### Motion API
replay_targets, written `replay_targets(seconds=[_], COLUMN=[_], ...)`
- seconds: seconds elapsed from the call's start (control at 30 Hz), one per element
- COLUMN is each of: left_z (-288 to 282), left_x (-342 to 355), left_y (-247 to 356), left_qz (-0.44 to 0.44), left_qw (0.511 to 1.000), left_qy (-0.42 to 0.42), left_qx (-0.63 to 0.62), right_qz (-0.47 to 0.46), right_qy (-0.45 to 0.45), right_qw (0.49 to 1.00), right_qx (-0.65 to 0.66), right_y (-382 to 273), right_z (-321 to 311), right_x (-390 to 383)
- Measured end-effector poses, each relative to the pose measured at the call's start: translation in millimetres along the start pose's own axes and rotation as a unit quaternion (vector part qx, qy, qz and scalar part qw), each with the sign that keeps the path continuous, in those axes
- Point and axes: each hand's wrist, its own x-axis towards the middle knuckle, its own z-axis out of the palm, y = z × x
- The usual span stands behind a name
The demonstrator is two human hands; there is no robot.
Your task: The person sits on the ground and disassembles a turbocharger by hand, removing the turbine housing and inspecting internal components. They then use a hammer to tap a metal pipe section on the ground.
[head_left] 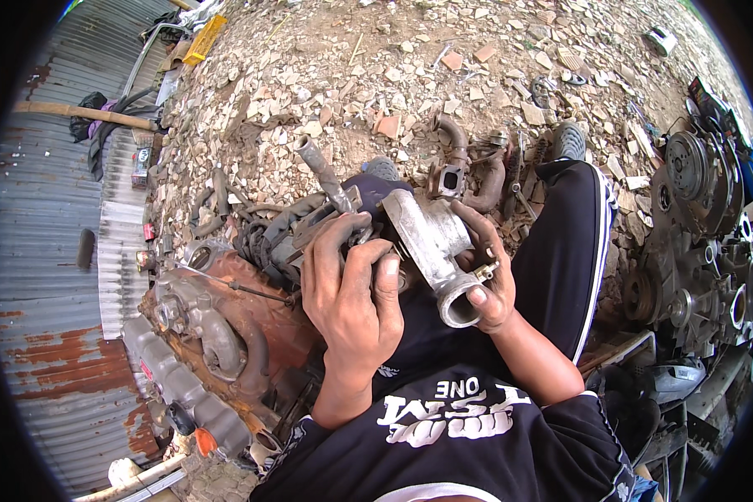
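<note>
Housing (431, 243) on lap, between engines (201, 335) left and right.

left hand (351, 289) gripping grimy part | right hand (487, 268) cradling grey metal housing (431, 243) | rubble ground (376, 75)

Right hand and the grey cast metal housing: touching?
Touching. The head view shows the right hand wrapped around the grey cast metal housing from the right, thumb pressed at its round open end, fingers behind the body.

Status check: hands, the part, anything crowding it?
Left hand clamped over the dark end of the part. Right hand gripping the grey metal housing by its round opening. Rusty engine block close at left, not touching.
</note>
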Motion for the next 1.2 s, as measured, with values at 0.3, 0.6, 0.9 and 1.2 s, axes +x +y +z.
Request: replay_targets(seconds=[0.3, 0.6, 0.9, 1.2], left_z=[1.1, 1.8, -3.8, -10.3], left_x=[1.5, 4.7, -2.9, -11.4], left_y=[0.3, 4.1, -8.1, -28.8], left_qz=[0.001, -0.007, -0.028, -0.028], left_qw=[1.000, 0.999, 0.997, 0.996], left_qy=[0.016, 0.037, 0.037, 0.030], left_qx=[-0.015, -0.035, -0.068, -0.085], right_qz=[-0.017, -0.012, -0.108, -0.138], right_qy=[0.009, -0.010, -0.021, -0.025], right_qw=[1.000, 1.000, 0.992, 0.971], right_qx=[0.015, 0.004, -0.056, -0.195], right_y=[3.2, 3.0, 16.2, 5.9], right_z=[2.5, -0.5, 2.1, 9.7], right_x=[0.9, 0.4, 0.1, 4.0])
